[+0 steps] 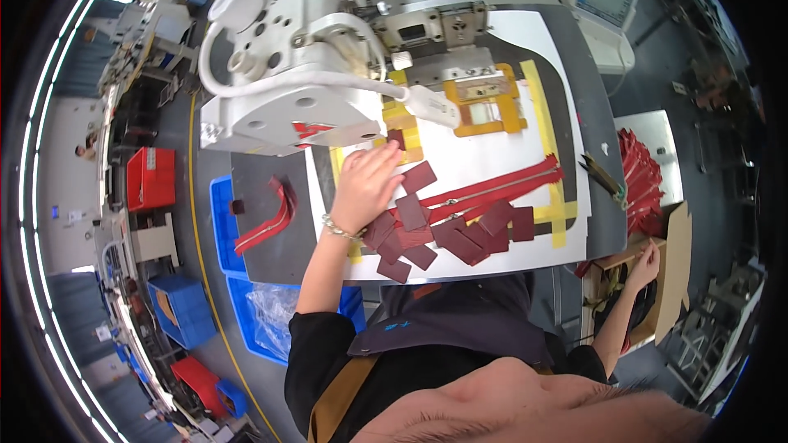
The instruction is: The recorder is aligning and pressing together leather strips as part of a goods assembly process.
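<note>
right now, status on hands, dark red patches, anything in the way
Left hand at small dark red rectangular patch. Right hand at open brown cardboard box. Loose patches, long red fabric zippers near left hand, possibly in the way.

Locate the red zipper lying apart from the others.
In the head view, the lone red zipper lies curved on the left part of the dark table, left of the white sheet and of the left hand.

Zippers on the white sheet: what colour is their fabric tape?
The zipper tape is red, showing best in the head view.
</note>
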Demonstrator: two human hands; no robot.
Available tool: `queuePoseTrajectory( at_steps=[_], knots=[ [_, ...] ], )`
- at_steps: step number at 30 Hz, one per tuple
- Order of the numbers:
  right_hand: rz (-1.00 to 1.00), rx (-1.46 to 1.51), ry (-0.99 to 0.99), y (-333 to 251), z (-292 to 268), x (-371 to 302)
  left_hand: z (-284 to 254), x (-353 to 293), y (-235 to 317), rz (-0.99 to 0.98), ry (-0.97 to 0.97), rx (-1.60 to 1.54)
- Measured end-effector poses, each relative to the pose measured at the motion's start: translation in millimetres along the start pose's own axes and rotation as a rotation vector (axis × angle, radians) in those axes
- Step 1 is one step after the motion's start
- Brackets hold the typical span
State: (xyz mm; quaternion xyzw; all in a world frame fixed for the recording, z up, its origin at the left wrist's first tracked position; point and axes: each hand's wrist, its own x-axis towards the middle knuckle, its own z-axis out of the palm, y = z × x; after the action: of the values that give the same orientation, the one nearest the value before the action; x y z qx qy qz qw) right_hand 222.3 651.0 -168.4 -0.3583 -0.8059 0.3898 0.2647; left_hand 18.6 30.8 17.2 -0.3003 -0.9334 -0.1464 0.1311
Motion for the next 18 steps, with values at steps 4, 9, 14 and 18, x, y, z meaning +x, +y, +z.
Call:
queuePoseTrajectory(
  at_steps=[4, 9, 14, 18],
  knots=[
    [-0.013, 0.001, -0.039, -4, 4, 4, 8, 2, 12, -0.036, -0.033, 0.034],
    [-0.014, -0.024, -0.054, -28, 17, 2, 9, 4, 13, -0.033, -0.038, 0.059],
    [-0.028, -0.035, -0.093, -20, 21, 4, 5, 5, 13, 0.004, -0.042, 0.054],
    [-0.003, -0.014, -0.161, -23, 28, 1, 4, -1, 8, -0.001, -0.009, 0.045]
  ],
)
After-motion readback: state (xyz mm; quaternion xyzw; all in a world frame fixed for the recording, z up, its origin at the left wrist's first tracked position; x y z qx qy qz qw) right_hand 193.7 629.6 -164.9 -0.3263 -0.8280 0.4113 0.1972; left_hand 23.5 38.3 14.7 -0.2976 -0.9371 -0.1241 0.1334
